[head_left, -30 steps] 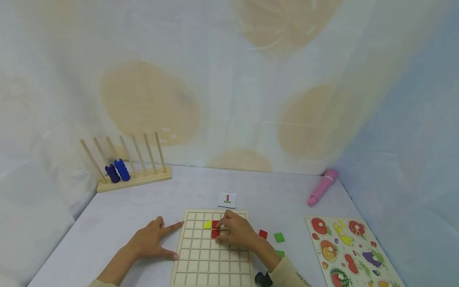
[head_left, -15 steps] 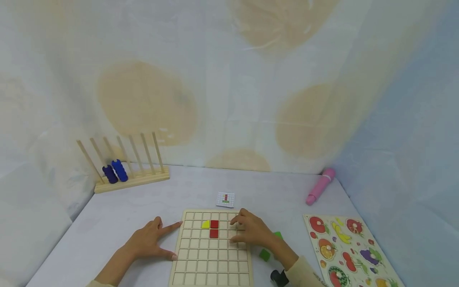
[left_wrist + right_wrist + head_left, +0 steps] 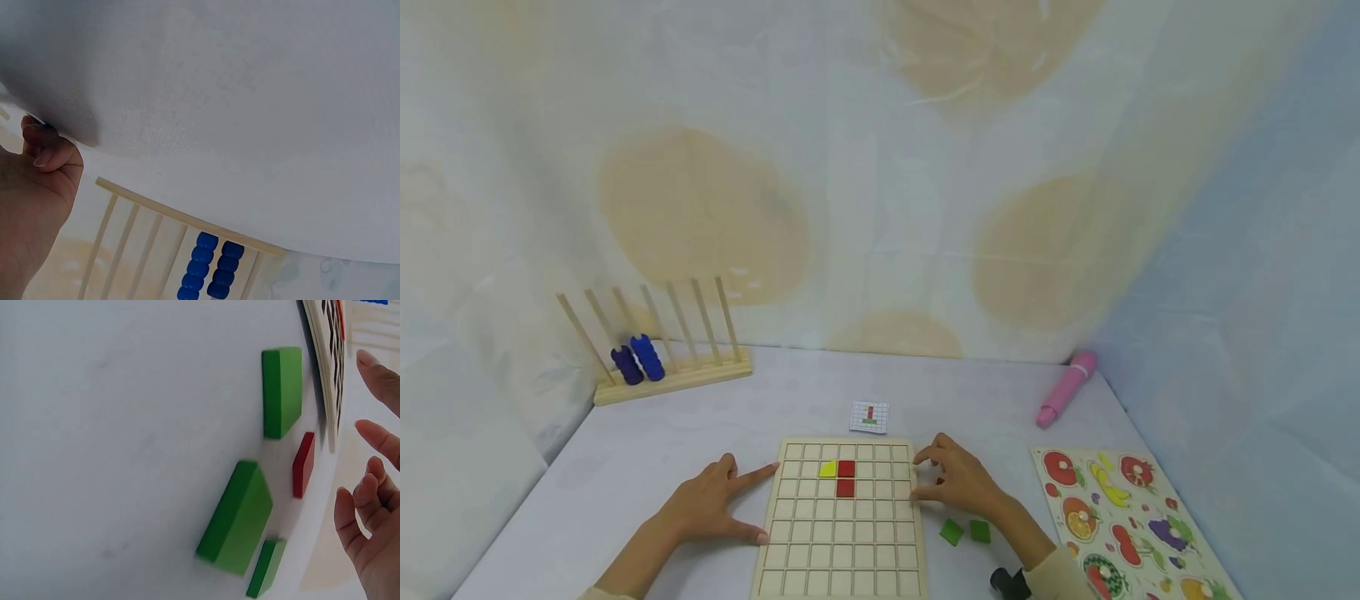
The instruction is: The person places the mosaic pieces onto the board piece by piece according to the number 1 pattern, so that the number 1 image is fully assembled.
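Note:
My left hand spreads thumb and index finger against the left edge of a wooden grid board. On the board sit a yellow tile and two red tiles, one red below the other. At the board's right edge hovers my right hand, thumb and index finger parted with nothing between them. Several green tiles lie on the table near it. The right wrist view also shows a loose red tile among the green ones, hidden by the hand in the head view.
A small pattern card lies behind the board. At the back left stands a wooden peg abacus with blue beads. To the right are a pink cylinder and a fruit puzzle board. Cloth walls surround the table.
My right hand has released the second red tile on the grid and moved right, off the squares to the board's edge. My left hand stays at the board's left side.

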`<state>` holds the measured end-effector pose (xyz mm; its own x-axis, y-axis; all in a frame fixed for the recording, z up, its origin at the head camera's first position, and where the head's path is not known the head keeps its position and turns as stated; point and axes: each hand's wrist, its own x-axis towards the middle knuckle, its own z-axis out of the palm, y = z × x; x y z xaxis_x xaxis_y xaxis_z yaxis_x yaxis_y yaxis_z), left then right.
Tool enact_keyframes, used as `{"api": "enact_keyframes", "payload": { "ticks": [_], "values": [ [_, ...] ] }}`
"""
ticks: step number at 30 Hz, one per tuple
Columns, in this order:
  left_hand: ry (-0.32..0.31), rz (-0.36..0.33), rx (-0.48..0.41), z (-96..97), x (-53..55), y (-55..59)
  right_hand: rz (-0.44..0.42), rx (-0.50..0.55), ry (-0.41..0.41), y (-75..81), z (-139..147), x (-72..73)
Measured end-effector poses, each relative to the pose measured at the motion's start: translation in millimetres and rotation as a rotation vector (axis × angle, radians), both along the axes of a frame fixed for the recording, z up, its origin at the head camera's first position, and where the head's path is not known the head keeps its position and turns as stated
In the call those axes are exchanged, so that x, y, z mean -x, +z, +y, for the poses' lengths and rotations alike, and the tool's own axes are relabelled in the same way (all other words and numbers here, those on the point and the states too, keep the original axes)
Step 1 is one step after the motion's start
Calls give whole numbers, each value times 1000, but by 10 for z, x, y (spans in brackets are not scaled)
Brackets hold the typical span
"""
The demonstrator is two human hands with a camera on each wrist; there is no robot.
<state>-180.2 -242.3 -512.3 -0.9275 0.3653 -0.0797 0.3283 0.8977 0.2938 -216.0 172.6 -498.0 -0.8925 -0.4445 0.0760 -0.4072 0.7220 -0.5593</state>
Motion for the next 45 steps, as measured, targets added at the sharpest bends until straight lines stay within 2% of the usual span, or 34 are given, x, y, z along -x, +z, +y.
{"api": "enact_keyframes", "payload": {
  "ticks": [7,17,26,37,45],
  "values": [
    [-2,4,-11,-16,5,-14,51,9,-32,-88,166,-34],
    [0,-15,-8,-21,6,-27,20,-5,-87,-173,292,-76],
    [2,-5,3,-28,25,-48,45,3,-127,-210,354,-109],
    [6,13,1,-18,13,-51,52,-33,-134,-178,309,-97],
    [7,14,8,-15,13,-50,46,26,-104,-140,180,-80]
  ]
}}
